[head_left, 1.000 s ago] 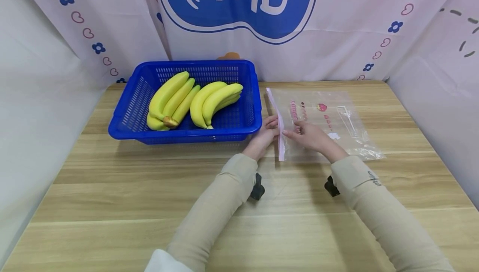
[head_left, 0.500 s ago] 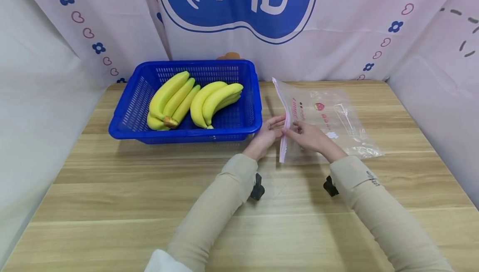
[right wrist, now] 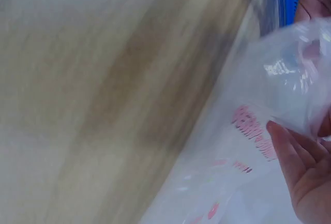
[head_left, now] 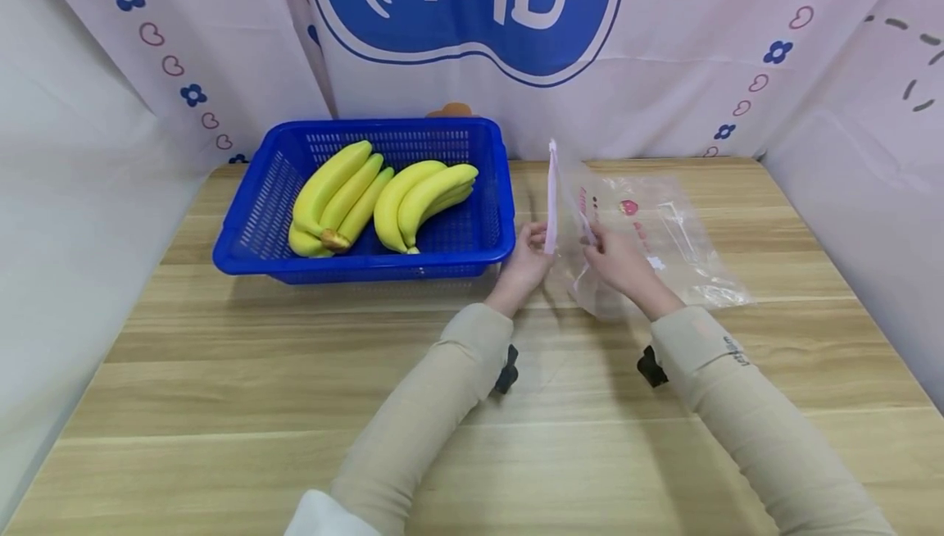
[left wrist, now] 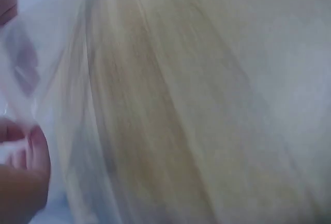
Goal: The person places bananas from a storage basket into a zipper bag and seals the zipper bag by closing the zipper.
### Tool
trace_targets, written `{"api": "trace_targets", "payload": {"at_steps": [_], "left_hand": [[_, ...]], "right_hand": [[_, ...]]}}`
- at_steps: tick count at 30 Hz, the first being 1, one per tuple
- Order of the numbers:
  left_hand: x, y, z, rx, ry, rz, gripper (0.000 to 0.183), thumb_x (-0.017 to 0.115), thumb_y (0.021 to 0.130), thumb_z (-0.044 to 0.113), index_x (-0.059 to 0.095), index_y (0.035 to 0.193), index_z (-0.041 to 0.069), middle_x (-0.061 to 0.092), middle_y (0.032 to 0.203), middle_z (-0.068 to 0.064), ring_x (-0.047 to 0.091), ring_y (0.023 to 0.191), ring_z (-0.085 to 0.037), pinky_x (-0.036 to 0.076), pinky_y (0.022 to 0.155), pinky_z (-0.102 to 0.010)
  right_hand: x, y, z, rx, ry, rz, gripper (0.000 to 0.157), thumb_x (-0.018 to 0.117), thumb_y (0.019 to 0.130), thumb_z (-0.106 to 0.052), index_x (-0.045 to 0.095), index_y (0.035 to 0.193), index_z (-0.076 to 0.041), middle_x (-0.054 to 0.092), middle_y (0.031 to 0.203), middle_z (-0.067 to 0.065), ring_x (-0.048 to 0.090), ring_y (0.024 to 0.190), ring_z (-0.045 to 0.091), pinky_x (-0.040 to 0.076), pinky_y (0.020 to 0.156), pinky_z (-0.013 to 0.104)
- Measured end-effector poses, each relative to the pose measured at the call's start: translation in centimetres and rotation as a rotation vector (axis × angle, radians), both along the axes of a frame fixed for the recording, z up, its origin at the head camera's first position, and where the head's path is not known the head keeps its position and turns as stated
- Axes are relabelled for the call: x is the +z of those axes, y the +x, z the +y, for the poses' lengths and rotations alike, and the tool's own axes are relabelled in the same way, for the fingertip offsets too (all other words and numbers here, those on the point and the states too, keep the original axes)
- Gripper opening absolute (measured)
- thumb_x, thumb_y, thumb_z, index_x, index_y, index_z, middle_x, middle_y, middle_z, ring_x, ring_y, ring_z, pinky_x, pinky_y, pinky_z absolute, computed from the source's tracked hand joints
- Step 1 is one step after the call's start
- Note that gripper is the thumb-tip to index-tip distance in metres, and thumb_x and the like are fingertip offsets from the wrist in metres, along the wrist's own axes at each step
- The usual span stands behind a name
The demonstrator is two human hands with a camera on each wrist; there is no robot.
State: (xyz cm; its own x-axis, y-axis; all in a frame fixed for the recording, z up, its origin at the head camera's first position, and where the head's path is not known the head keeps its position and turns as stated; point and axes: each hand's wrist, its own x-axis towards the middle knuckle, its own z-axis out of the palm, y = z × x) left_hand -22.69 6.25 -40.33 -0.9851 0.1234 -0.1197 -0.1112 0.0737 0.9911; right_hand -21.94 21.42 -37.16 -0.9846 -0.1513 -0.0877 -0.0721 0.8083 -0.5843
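A clear zip bag (head_left: 674, 245) with pink print and a strawberry picture has its mouth spread, the two pink zip strips apart. My left hand (head_left: 522, 267) pinches the strip on the basket side; in the left wrist view the fingers (left wrist: 39, 151) of that hand meet the film. On the opposite strip, my right hand (head_left: 625, 267) grips the edge, and its fingers (right wrist: 289, 154) lie against the printed film in the right wrist view. The rest of the bag trails to the right on the table.
Left of the bag stands a blue plastic basket (head_left: 369, 270) holding two bunches of bananas, one on the left (head_left: 335, 200) and one on the right (head_left: 424, 200). The wooden table (head_left: 295, 405) backs onto a printed curtain (head_left: 664, 110).
The bag's mouth has risen and come apart: the left hand now holds one pink strip while the right hand draws the other to the right. Basket and bananas have stayed put.
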Motion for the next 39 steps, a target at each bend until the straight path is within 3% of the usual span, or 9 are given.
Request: {"api": "trace_targets", "payload": {"at_steps": [4,6,8,14,20,24,27,32,39], "left_hand": [[0.5,0.4,0.5,0.058,-0.250,0.170,0.047,0.051,0.082,-0.014,0.049,0.125,0.006,0.058,0.118,-0.020,0.057,0.109,-0.029,0.050,0.090,-0.035],[0.8,0.6,0.8,0.047,-0.366,0.233,0.040,0.050,0.083,-0.014,0.058,0.117,0.006,0.057,0.116,-0.018,0.055,0.109,-0.027,0.047,0.093,-0.034],[1.2,0.8,1.1,0.032,-0.467,0.270,0.036,0.051,0.083,-0.012,0.066,0.111,0.006,0.057,0.115,-0.017,0.055,0.104,-0.025,0.047,0.090,-0.032],[2.7,0.8,1.5,0.055,-0.518,0.300,0.032,0.060,0.086,0.004,0.066,0.118,0.004,0.062,0.118,-0.014,0.062,0.102,-0.025,0.050,0.089,-0.030],[4.6,1.1,1.6,0.023,-0.557,0.499,0.018,0.062,0.092,0.014,0.067,0.107,0.005,0.067,0.109,-0.009,0.066,0.094,-0.021,0.053,0.080,-0.026],[6.3,1.3,1.5,-0.010,-0.602,0.579,0.012,0.060,0.088,0.001,0.067,0.095,0.008,0.062,0.103,-0.008,0.065,0.087,-0.019,0.050,0.069,-0.021],[7.8,1.2,1.0,0.005,-0.677,0.537,0.015,0.060,0.086,0.001,0.070,0.085,0.012,0.058,0.104,-0.005,0.063,0.084,-0.018,0.050,0.064,-0.024],[9.9,0.3,-0.2,0.036,-0.789,0.414,0.014,0.061,0.088,0.013,0.074,0.083,0.015,0.061,0.105,-0.002,0.066,0.082,-0.022,0.054,0.067,-0.036],[12.2,-1.0,-1.5,0.055,-1.017,0.303,0.020,0.053,0.089,0.020,0.070,0.089,0.009,0.066,0.105,-0.003,0.063,0.096,-0.025,0.054,0.080,-0.042]], "right_hand": [[0.8,0.0,0.4,-0.105,-0.026,0.144,0.063,0.048,0.091,0.001,0.022,0.148,-0.007,0.057,0.122,0.033,0.060,0.094,0.043,0.049,0.083,0.048],[1.2,0.1,0.6,-0.139,-0.056,0.209,0.059,0.047,0.088,0.007,0.028,0.141,-0.010,0.058,0.116,0.034,0.059,0.081,0.040,0.046,0.057,0.037],[1.7,0.0,0.7,-0.152,-0.060,0.286,0.047,0.045,0.086,0.010,0.039,0.129,-0.007,0.059,0.116,0.032,0.063,0.079,0.040,0.042,0.053,0.030],[3.5,-0.3,0.8,-0.137,0.001,0.399,0.027,0.044,0.083,0.009,0.066,0.097,0.002,0.064,0.116,0.026,0.060,0.070,0.034,0.038,0.055,0.028],[5.8,-0.3,0.7,-0.031,0.103,0.441,0.020,0.055,0.084,0.004,0.068,0.099,0.004,0.063,0.093,0.025,0.059,0.076,0.035,0.047,0.067,0.043],[7.4,0.0,0.4,-0.026,0.195,0.456,0.033,0.047,0.083,0.008,0.071,0.103,-0.002,0.053,0.096,0.025,0.048,0.070,0.032,0.040,0.055,0.040],[8.8,0.1,0.4,-0.075,0.249,0.464,0.042,0.040,0.082,0.007,0.070,0.109,-0.003,0.050,0.108,0.029,0.046,0.067,0.034,0.040,0.050,0.043],[10.9,0.2,1.0,-0.183,0.336,0.472,0.045,0.038,0.081,0.004,0.068,0.115,-0.001,0.055,0.120,0.029,0.054,0.076,0.047,0.043,0.061,0.055],[13.0,-0.2,1.3,-0.252,0.422,0.334,0.044,0.046,0.084,-0.003,0.060,0.125,0.000,0.060,0.115,0.029,0.055,0.083,0.045,0.041,0.059,0.051]]}}
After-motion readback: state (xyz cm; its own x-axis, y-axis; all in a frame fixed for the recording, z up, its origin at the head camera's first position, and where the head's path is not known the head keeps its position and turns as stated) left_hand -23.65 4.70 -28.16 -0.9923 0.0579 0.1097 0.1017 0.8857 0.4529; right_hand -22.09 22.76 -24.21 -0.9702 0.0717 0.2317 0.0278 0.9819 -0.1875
